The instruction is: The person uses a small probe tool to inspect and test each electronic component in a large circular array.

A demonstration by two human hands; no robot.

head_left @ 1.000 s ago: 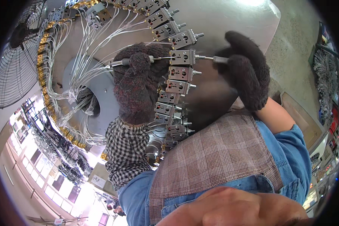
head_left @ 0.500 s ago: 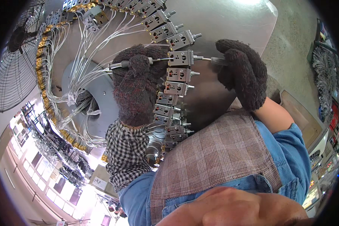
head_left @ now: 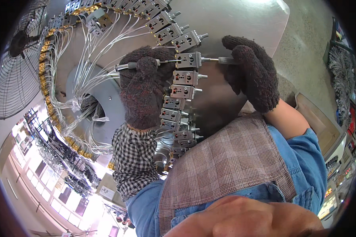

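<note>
Dark knitted gloves cover both hands. My left hand point(head_left: 144, 85) is closed round a slim grey-handled screwdriver point(head_left: 127, 66), whose thin shaft reaches the left side of a small metal box-shaped unit point(head_left: 188, 60). On the opposite side, my right hand point(head_left: 253, 71) pinches a grey-handled driver point(head_left: 226, 60). Its metal shaft lines up with the threaded stud point(head_left: 205, 59) of the same unit and appears to meet it; the exact contact is too small to tell. Several like units, such as a neighbouring metal unit point(head_left: 186, 78), sit in a curved row above and below.
Bundled white wires point(head_left: 83, 75) run from a central hole to the curved row of brass-coloured parts point(head_left: 42, 67). A smooth metal tabletop point(head_left: 241, 19) lies beyond the units. A caged fan point(head_left: 14, 75) stands at the left, and a brown tray-like surface point(head_left: 318, 122) at the right.
My right hand and its driver have shifted slightly up and left, the fingers turning a little. My left hand stays nearly still with its screwdriver at the same unit.
</note>
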